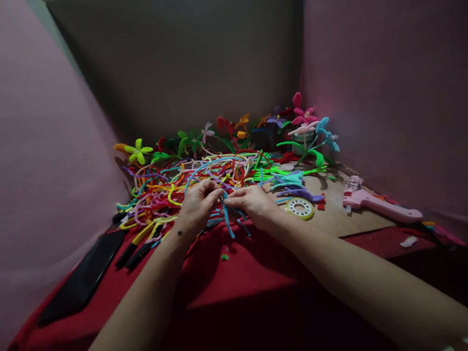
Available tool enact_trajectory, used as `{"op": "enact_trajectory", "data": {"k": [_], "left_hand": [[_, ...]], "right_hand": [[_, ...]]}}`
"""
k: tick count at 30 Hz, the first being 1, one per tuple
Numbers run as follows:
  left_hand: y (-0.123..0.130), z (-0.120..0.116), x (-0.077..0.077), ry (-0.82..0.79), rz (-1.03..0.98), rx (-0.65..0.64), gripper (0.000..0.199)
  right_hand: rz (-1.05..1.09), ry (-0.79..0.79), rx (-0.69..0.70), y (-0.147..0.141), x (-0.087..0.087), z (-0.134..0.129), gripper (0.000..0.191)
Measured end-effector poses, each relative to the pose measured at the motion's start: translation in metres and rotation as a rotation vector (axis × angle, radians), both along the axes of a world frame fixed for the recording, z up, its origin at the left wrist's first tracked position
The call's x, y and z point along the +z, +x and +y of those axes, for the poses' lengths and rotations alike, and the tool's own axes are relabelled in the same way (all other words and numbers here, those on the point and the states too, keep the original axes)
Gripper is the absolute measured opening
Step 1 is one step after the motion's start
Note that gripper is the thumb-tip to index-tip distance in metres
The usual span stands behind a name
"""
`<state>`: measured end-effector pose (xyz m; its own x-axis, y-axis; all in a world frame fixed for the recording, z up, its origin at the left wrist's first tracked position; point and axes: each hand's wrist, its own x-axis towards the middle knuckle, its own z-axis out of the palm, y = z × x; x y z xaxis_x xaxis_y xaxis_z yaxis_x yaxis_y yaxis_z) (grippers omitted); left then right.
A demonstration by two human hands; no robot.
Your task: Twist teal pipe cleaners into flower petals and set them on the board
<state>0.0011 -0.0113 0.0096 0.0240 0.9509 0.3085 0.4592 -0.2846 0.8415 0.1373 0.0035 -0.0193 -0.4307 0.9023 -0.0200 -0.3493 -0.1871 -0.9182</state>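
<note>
Blue pipe cleaners (228, 222) are pinched between my two hands above the front of the table, their loose ends hanging down. My left hand (199, 202) is closed on them with thumb and forefinger. From the other side, my right hand (252, 202) grips the same blue stems, its fingertips almost touching the left ones. One long light blue stem arcs up behind my left hand. Just beyond both hands spreads a tangled heap of many-coloured pipe cleaners (157, 187). The exact join between my fingertips is partly hidden.
A pink glue gun (380, 204) lies on a board (336, 195) at the right. Near my right wrist is a yellow-rimmed roll (300, 208). Finished pipe-cleaner flowers (305, 117) stand along the back. A flat black object (82, 278) rests on the red cloth (234, 287) at left.
</note>
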Motion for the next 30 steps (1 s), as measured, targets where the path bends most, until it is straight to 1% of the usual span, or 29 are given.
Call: {"op": "enact_trajectory", "data": {"k": [3,10,15,19,23,25,28,30], "left_hand": [[0.002,0.000,-0.002,0.021,0.012,0.047,0.015],[0.013,-0.006,-0.006,-0.073,-0.147,0.095,0.012],[0.015,-0.006,-0.007,0.000,-0.131,0.142,0.010],[0.015,-0.006,-0.005,0.000,-0.116,0.104,0.012],[0.012,-0.005,-0.003,-0.033,-0.149,0.072,0.012],[0.009,-0.003,-0.002,-0.088,-0.194,0.004,0.014],[0.004,-0.002,-0.001,-0.213,-0.267,-0.119,0.019],[0.002,-0.002,-0.001,-0.232,-0.274,-0.123,0.019]], "right_hand": [[-0.012,0.015,-0.020,0.000,0.000,0.000,0.016],[-0.059,0.108,-0.024,-0.001,-0.005,0.003,0.022],[-0.076,0.097,-0.002,0.000,-0.003,0.003,0.017],[-0.080,0.061,0.015,0.001,0.000,0.003,0.006],[-0.085,0.070,0.020,0.002,0.002,0.002,0.009],[-0.084,0.072,0.020,0.001,0.002,0.002,0.011],[-0.085,0.085,0.010,0.001,0.000,0.002,0.010],[-0.093,0.094,0.010,0.001,-0.002,0.003,0.010]]}}
